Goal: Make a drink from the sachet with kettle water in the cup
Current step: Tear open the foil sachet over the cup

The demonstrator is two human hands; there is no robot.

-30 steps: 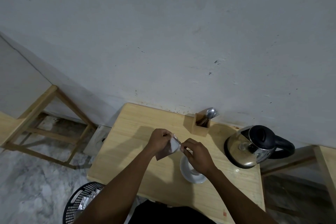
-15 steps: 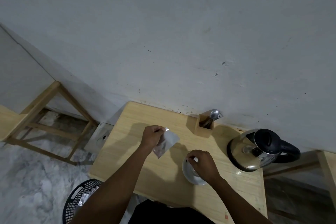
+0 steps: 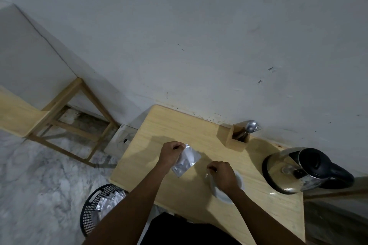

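The left hand [image 3: 169,154] has its fingers pinched on the top corner of the silver sachet [image 3: 186,162], holding it up above the wooden worktop [image 3: 179,125]. The right hand [image 3: 222,175] hovers over the white cup [image 3: 237,185], fingers closed on a small torn scrap (too small to identify). The kettle [image 3: 298,171] stands well to the right.

Hidden/unclear, as I see it:
- cup [image 3: 238,182]: mostly under my right hand [image 3: 223,175]; contents n/k.
- tiny scrap in right fingers: too small to ID.
- sachet [image 3: 186,162]: print unreadable, blurred.
- basket [image 3: 93,205]: partly behind left arm.
- holder [image 3: 237,138] utensils: handles hidden.
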